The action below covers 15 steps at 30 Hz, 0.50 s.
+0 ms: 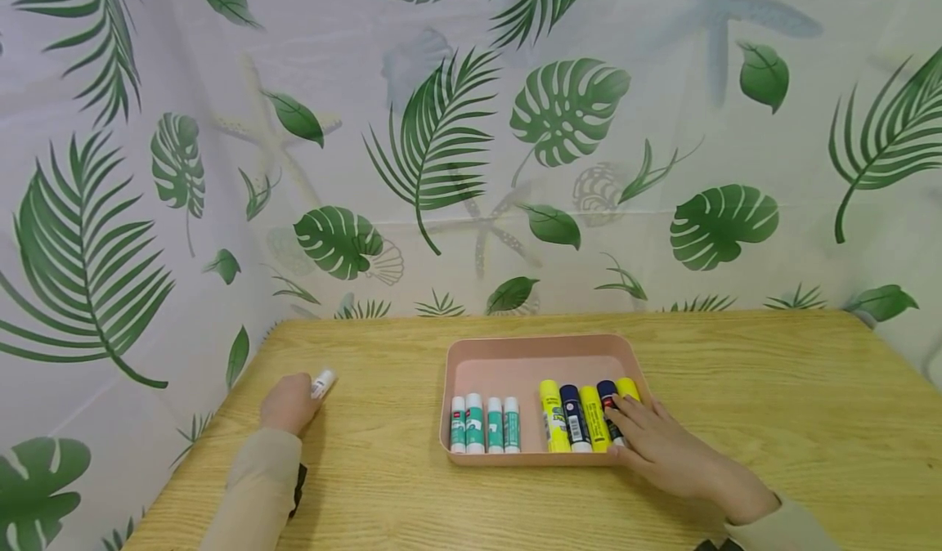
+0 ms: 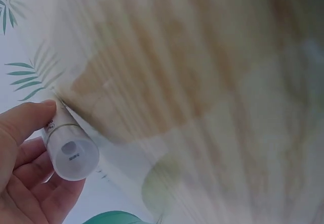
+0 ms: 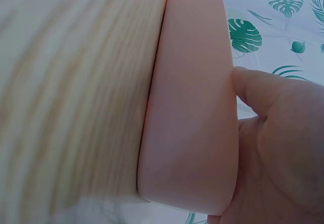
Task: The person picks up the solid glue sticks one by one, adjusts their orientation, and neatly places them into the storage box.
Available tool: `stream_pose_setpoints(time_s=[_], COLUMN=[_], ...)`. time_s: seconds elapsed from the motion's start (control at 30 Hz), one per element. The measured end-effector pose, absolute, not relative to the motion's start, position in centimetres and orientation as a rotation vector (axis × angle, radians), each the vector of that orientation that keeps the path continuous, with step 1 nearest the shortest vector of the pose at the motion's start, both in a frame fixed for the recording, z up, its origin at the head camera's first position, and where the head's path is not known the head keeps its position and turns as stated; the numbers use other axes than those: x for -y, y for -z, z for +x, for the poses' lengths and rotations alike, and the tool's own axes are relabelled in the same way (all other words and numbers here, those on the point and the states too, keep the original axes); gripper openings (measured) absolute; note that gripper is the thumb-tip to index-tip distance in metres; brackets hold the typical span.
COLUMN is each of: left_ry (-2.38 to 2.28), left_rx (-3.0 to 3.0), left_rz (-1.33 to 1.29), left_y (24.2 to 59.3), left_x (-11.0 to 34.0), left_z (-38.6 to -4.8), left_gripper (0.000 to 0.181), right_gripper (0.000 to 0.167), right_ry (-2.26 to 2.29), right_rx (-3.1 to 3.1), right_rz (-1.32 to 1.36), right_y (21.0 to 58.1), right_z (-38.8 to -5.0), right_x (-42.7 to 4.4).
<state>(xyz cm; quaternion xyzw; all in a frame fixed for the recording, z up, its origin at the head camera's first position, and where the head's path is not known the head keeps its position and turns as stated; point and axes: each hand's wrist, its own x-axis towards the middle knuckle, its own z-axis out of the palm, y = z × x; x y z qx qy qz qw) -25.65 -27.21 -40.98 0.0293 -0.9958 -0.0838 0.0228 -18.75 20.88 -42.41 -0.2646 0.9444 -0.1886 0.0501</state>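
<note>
My left hand [image 1: 289, 404] pinches a white glue stick [image 1: 323, 383] above the left part of the table; in the left wrist view the glue stick [image 2: 74, 150] shows its round end, with the thumb on its side. A pink tray [image 1: 540, 459] lies at the middle of the table. My right hand [image 1: 666, 449] rests over its front right corner, fingers stretched across the yellow and dark blue glue sticks there. In the right wrist view the thumb of that hand [image 3: 283, 128] touches the rim of the tray [image 3: 192, 102]. The fingertips partly cover the rightmost sticks.
Several green and white glue sticks [image 1: 474, 424] stand in a row at the left of the tray. Several yellow and dark blue ones [image 1: 570, 416] line its right side. A leaf-patterned cloth [image 1: 471, 167] hangs behind the wooden table [image 1: 383, 494] and on its left.
</note>
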Motion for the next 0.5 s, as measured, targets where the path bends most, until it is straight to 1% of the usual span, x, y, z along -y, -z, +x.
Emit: stream_pose_setpoints(time_s=[0.3,0.5], left_ry=[0.254,0.26], left_rx=[3.019,2.964], left_rz=[0.02,-0.056], left_y=[40.6,40.3], left_x=[25.5,23.5], left_z=[-25.9,-26.2], left_gripper=[0.019,0.019], right_gripper=[0.057,0.057], right_ry=[0.564,0.564], right_rx=[-2.896,-2.894], right_rz=[-0.819,-0.826], right_y=[42.6,42.6], right_z=[-18.8,-18.8], right_x=[-21.0,-21.0])
